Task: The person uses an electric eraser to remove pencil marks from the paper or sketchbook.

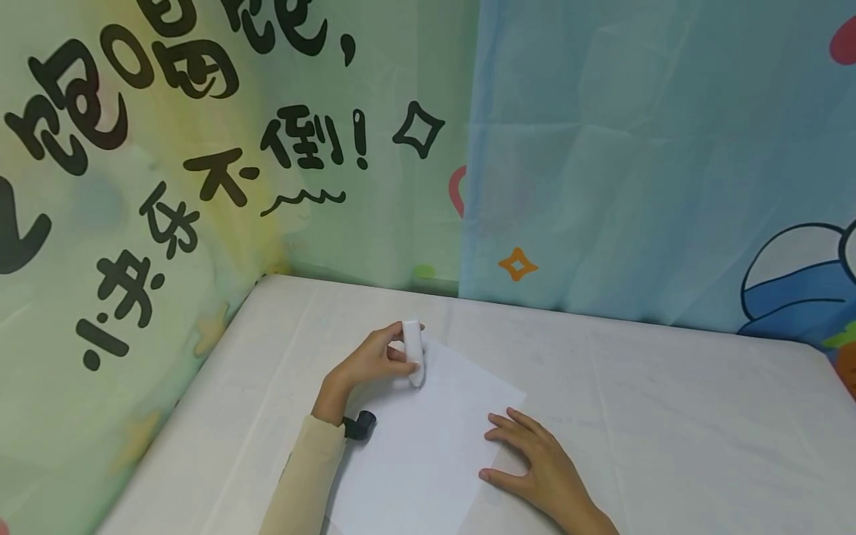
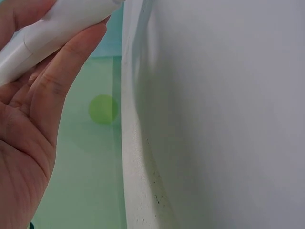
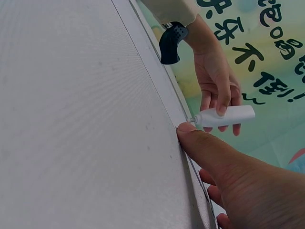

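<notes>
In the head view a sheet of white paper [image 1: 421, 446] lies at a slant on the white-covered table. Over its far left corner my left hand [image 1: 368, 362] holds a thick white pen-shaped tool [image 1: 412, 345], pinched between thumb and fingers. The tool stands nearly upright there, its tapered end down close to the paper. A small narrow tip shows on the tool [image 3: 231, 116] in the right wrist view. My right hand [image 1: 545, 464] rests at the paper's right edge, fingers spread and thumb tip on the sheet. The tool's top lies outside the left wrist view.
The white tablecloth [image 1: 702, 431] extends to the right. Behind the table hang a green printed curtain [image 1: 381, 238] with black lettering and a blue one [image 1: 602, 186]. A black wrist camera [image 1: 361, 426] sits on the left wrist, beside a beige sleeve [image 1: 304, 475].
</notes>
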### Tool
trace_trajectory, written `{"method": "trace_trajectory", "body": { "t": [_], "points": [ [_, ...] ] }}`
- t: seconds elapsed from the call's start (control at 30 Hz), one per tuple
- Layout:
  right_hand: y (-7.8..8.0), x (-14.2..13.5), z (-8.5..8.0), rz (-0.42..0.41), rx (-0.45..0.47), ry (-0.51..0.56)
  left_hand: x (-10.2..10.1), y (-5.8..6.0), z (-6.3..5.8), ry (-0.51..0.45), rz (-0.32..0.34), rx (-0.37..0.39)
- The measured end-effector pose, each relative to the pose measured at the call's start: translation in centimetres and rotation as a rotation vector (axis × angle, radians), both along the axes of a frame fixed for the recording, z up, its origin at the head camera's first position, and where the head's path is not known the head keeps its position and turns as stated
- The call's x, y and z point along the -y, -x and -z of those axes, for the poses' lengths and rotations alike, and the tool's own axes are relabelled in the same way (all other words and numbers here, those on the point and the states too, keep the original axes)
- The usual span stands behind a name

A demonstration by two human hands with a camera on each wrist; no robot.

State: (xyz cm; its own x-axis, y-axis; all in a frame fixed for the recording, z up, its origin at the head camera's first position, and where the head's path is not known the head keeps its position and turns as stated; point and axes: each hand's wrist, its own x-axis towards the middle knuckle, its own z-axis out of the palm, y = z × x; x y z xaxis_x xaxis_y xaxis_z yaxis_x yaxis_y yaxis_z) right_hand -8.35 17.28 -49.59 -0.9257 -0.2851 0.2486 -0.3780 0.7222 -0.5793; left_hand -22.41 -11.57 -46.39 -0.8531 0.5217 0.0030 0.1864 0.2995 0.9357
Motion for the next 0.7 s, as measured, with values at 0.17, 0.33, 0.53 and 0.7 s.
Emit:
{"method": "trace_trajectory", "body": {
  "t": [0.17,0.33,0.53,0.7],
  "points": [
    [-0.01,0.00,-0.07,0.001,0.011,-0.002,0.03,-0.04,-0.04,-0.001,0.006,-0.002],
    [-0.07,0.01,-0.11,0.003,0.020,0.006,0.03,-0.12,-0.10,-0.004,0.014,-0.002],
    [-0.07,-0.01,-0.11,0.003,0.021,0.013,0.09,-0.08,-0.05,-0.006,0.049,-0.008],
    [0.00,-0.03,-0.06,-0.002,0.004,0.009,0.06,-0.14,-0.17,-0.002,0.054,-0.011]
  ]
}}
